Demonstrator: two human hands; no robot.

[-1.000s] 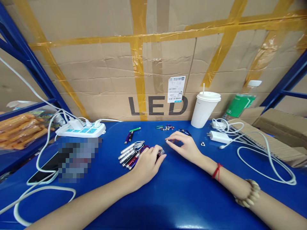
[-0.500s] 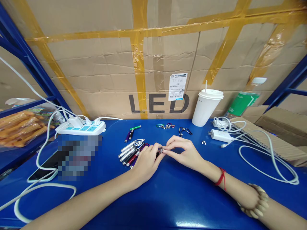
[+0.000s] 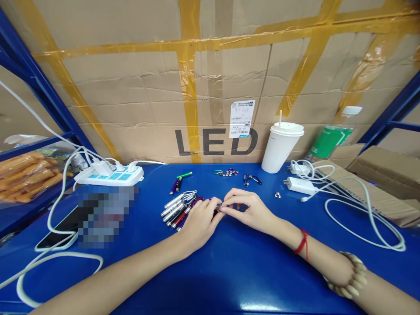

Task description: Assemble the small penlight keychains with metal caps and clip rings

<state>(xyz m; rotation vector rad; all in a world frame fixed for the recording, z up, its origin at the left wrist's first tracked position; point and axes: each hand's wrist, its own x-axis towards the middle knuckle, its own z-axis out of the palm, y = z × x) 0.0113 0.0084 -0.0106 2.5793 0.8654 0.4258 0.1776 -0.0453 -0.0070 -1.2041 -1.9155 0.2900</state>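
Both L hand (image 3: pixel 198 218) & R hand (image 3: pixel 250 209) are over the worktop (image 3: pixel 236 280). L grip's closed round a small dark tube (image 3: pixel 218 208); most of it's hidden, so can't tell the full long axis, but its metal end pokes out twd the R fingertips, v. near. R grip's narrow, thumb & index at that end; can't tell if pinching or just touching. Pen-like tubes (image 3: pixel 174 212) lie just L of L hand.

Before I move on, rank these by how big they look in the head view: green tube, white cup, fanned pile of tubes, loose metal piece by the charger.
1. White cup
2. Fanned pile of tubes
3. Green tube
4. Loose metal piece
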